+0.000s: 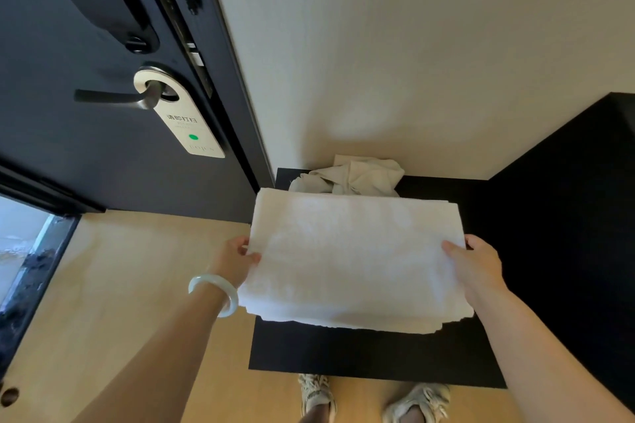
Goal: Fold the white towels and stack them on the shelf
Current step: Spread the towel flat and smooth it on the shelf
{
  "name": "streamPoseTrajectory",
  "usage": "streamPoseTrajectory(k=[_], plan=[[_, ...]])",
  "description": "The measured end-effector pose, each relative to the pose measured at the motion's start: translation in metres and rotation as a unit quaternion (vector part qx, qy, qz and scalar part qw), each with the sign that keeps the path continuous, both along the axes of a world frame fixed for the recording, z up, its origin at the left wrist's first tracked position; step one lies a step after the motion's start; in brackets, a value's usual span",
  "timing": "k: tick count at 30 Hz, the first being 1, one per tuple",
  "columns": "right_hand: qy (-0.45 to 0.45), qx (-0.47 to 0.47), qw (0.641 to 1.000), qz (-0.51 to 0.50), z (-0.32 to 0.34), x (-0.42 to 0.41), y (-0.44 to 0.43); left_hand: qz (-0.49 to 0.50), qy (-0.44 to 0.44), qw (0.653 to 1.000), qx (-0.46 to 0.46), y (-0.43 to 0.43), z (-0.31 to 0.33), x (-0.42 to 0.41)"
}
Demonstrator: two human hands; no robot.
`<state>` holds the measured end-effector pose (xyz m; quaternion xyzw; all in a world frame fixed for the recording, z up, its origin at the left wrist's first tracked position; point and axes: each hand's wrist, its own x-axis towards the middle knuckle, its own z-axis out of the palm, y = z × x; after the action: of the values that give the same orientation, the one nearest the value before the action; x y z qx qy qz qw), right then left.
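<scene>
A folded white towel (350,261) lies flat over the black shelf (371,350), several layers thick at its near edge. My left hand (237,259), with a pale bangle on the wrist, grips the towel's left edge, thumb on top. My right hand (476,264) grips the right edge the same way. Behind the towel, a crumpled off-white cloth (354,177) sits at the back of the shelf against the wall.
A dark door (86,148) with a lever handle and a hanging door tag (185,120) stands to the left. A black side panel (567,216) bounds the shelf on the right. Light wooden floor (137,285) and my shoes (374,398) show below.
</scene>
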<state>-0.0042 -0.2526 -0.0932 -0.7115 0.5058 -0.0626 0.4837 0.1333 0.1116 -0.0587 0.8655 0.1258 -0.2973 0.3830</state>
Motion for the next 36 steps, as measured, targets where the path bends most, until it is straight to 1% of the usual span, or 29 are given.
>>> streamPoseTrajectory(k=[2, 3, 4, 5, 6, 7, 8, 9, 12, 14, 16, 17, 18, 20, 22, 24, 27, 30, 33, 36], plan=[[0.017, -0.028, 0.999, 0.023, 0.008, 0.004, 0.005, -0.049, -0.079, 0.993, 0.075, -0.007, 0.000, -0.007], [0.025, -0.052, 0.997, 0.040, 0.013, 0.006, 0.010, -0.089, -0.134, 0.980, 0.114, -0.013, 0.001, -0.013], [0.035, -0.095, 0.993, 0.055, 0.017, 0.008, 0.016, -0.132, -0.190, 0.962, 0.146, -0.021, 0.002, -0.019], [0.052, -0.169, 0.982, 0.072, 0.021, 0.011, 0.024, -0.176, -0.241, 0.939, 0.173, -0.030, 0.004, -0.026], [0.083, -0.268, 0.955, 0.103, 0.026, 0.015, 0.033, -0.222, -0.278, 0.914, 0.197, -0.039, 0.005, -0.031], [0.111, -0.351, 0.919, 0.142, 0.032, 0.019, 0.043, -0.271, -0.298, 0.889, 0.219, -0.049, 0.005, -0.034], [0.128, -0.390, 0.892, 0.192, 0.039, 0.023, 0.054, -0.317, -0.301, 0.869, 0.233, -0.059, 0.003, -0.036], [0.138, -0.393, 0.874, 0.250, 0.044, 0.028, 0.064, -0.346, -0.289, 0.861, 0.234, -0.069, 0.000, -0.037], [0.154, -0.349, 0.830, 0.407, 0.040, 0.048, 0.081, -0.388, -0.247, 0.860, 0.220, -0.095, -0.010, -0.027], [0.165, -0.344, 0.795, 0.471, 0.034, 0.068, 0.082, -0.419, -0.233, 0.848, 0.225, -0.109, -0.017, -0.013], [0.175, -0.334, 0.777, 0.504, 0.029, 0.094, 0.076, -0.437, -0.225, 0.840, 0.231, -0.121, -0.023, 0.007], [0.181, -0.318, 0.779, 0.509, 0.026, 0.109, 0.071, -0.437, -0.222, 0.840, 0.232, -0.126, -0.025, 0.019], [0.186, -0.293, 0.790, 0.505, 0.023, 0.125, 0.065, -0.433, -0.218, 0.844, 0.230, -0.132, -0.026, 0.033], [0.198, -0.229, 0.828, 0.472, 0.016, 0.157, 0.054, -0.418, -0.196, 0.859, 0.222, -0.144, -0.028, 0.060], [0.214, -0.175, 0.864, 0.420, 0.003, 0.188, 0.043, -0.396, -0.148, 0.880, 0.216, -0.156, -0.033, 0.089], [0.257, -0.128, 0.884, 0.369, -0.014, 0.212, 0.036, -0.369, -0.082, 0.903, 0.204, -0.168, -0.042, 0.115], [0.302, -0.067, 0.899, 0.309, -0.047, 0.234, 0.028, -0.344, -0.012, 0.916, 0.205, -0.177, -0.067, 0.140], [0.302, -0.027, 0.913, 0.273, -0.076, 0.244, 0.017, -0.303, 0.045, 0.925, 0.227, -0.178, -0.098, 0.156], [0.278, -0.027, 0.916, 0.288, -0.092, 0.251, 0.011, -0.300, 0.098, 0.924, 0.215, -0.182, -0.120, 0.169], [0.218, -0.009, 0.933, 0.286, -0.101, 0.253, 0.006, -0.275, 0.113, 0.945, 0.138, -0.188, -0.138, 0.180]])
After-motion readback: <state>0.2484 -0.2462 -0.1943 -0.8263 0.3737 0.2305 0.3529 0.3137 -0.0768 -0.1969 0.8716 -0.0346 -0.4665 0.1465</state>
